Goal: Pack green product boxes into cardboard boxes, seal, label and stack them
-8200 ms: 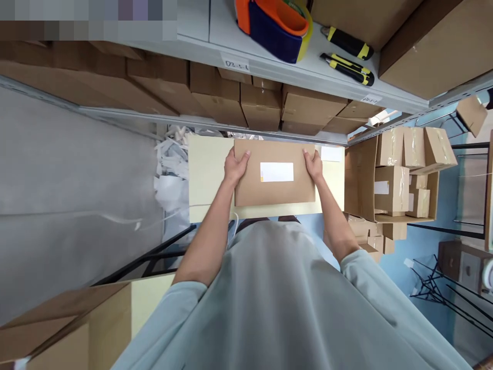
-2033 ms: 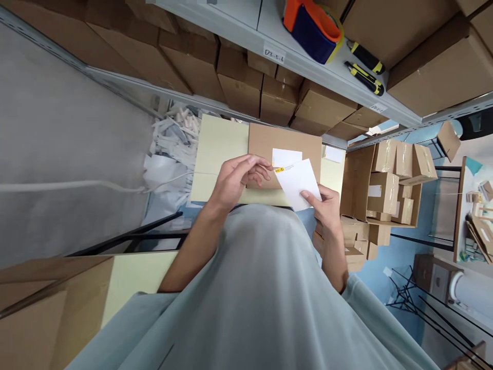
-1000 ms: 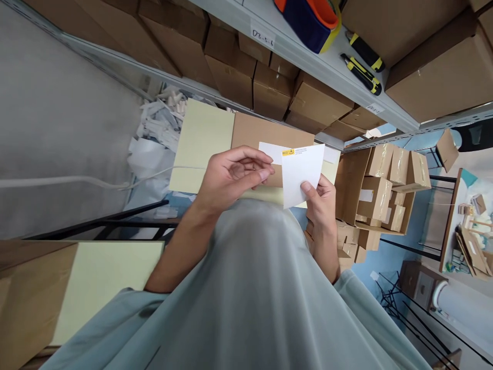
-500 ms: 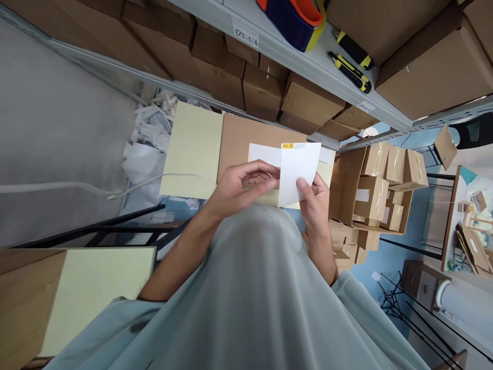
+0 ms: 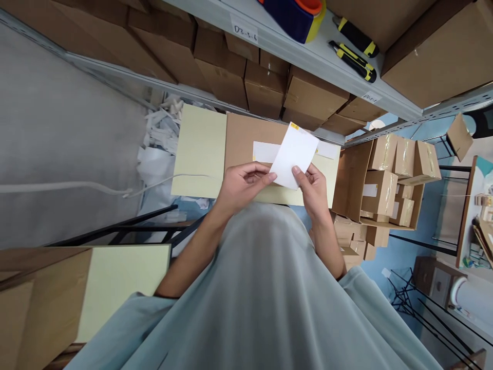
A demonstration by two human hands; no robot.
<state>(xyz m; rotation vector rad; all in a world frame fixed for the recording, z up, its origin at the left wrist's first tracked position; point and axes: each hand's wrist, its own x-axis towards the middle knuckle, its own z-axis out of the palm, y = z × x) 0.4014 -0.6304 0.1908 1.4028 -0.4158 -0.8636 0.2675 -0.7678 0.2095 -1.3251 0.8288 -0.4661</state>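
Observation:
A white paper slip (image 5: 296, 155) with a small yellow print at its top corner is held up tilted over the table. My right hand (image 5: 314, 192) grips its lower right edge, thumb on the front. At the lower left corner, the thumb and fingers of my left hand (image 5: 241, 187) are closed on the same slip. Behind it, a brown cardboard piece (image 5: 244, 136) lies on the pale yellow tabletop (image 5: 198, 149). Two more white papers lie there: one paper (image 5: 265, 151) on the cardboard, another paper (image 5: 327, 149) to the right, both partly covered.
Above the table runs a grey metal shelf (image 5: 277, 49) with a tape dispenser (image 5: 295, 20) and two box cutters, one cutter (image 5: 353, 61) nearer. Cardboard boxes fill the shelf below. At right stands a large open carton (image 5: 350, 180) of small boxes. A white cable (image 5: 77, 188) crosses from the left.
The slip has turned clockwise from upright to tilted. My left hand, beside it before, has closed on its lower left corner. The view has shifted slightly.

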